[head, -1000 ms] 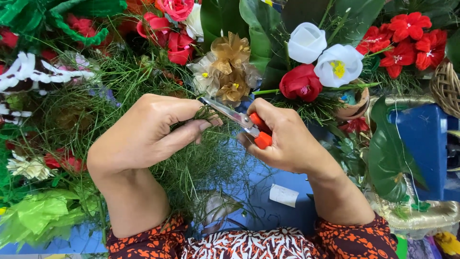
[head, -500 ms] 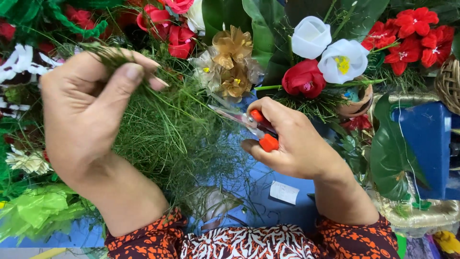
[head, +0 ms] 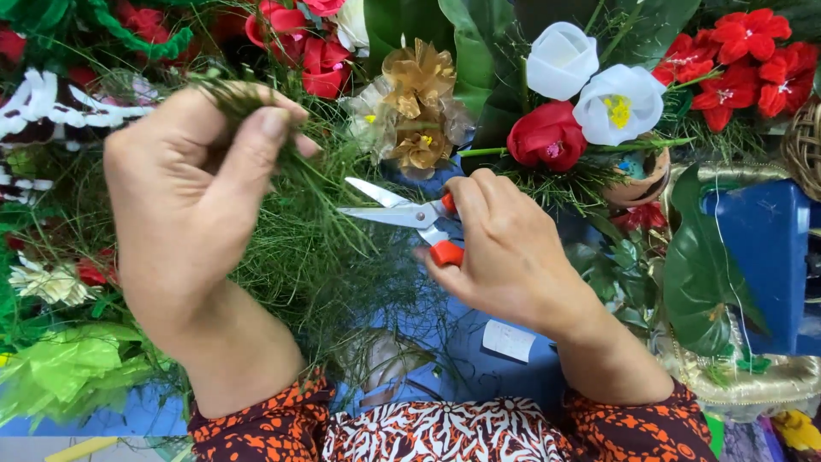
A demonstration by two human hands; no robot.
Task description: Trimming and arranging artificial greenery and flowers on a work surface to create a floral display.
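- Since half a second ago, the left hand (head: pixel 184 205) has kept its raised place with the greenery pinched, while the right hand (head: pixel 513 257) has swung the scissors (head: pixel 402 212) up so the blades now stand apart and point toward the sprig.
- Left hand: fingers and thumb closed on the top of a sprig of fine green fern (head: pixel 316 231); the feathery strands fall from the pinch down and toward the right hand.
- Right hand: wrapped around the orange handles of the scissors, blades open, tips just beside the hanging strands below the left pinch.
- Handling, as a judgement: the fern looks very light, soft and limp, easy to crush or shed, so it is best taken by the bunched stems at the pinch, not by the loose tips.
- Beyond the scissors' tips sits a gold ribbon flower (head: pixel 419 103); beyond the right hand's knuckles, a red rose (head: pixel 547 137) and two white flowers (head: pixel 590 81).
- Below the right wrist, on the blue surface (head: pixel 479 376), lies a small white rectangular label (head: pixel 508 340); its print is too small to tell.
- Far out past the right wrist stands a blue box (head: pixel 765 257).
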